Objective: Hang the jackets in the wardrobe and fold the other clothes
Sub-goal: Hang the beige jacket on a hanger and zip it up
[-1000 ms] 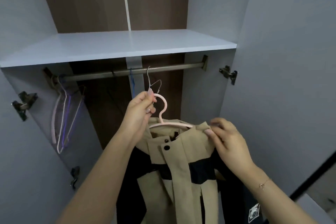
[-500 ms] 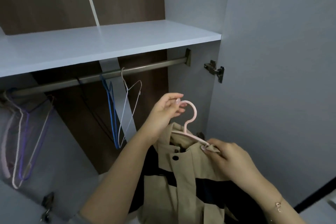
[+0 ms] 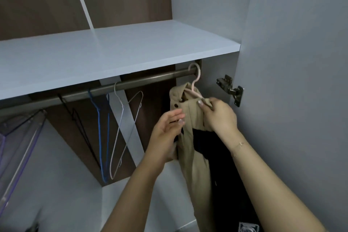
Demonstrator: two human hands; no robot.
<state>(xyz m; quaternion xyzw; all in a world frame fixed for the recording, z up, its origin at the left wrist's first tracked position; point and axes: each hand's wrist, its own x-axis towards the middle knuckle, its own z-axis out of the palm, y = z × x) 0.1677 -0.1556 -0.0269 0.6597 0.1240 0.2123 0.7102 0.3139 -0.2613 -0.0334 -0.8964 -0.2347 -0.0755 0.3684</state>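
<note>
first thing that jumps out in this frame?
The beige-and-black jacket, on a pink hanger hooked over the right end of the wardrobe rail, just under the pale shelf. The right hand pinches the jacket's shoulder at the hanger arm, and the left hand lies open against its front. Left of it, empty wire hangers in white, blue and black dangle from the same rail.

left hand [image 3: 165,133]: fingers straight, relaxed | right hand [image 3: 219,115]: pinching (wrist raised, forearm extended)
</note>
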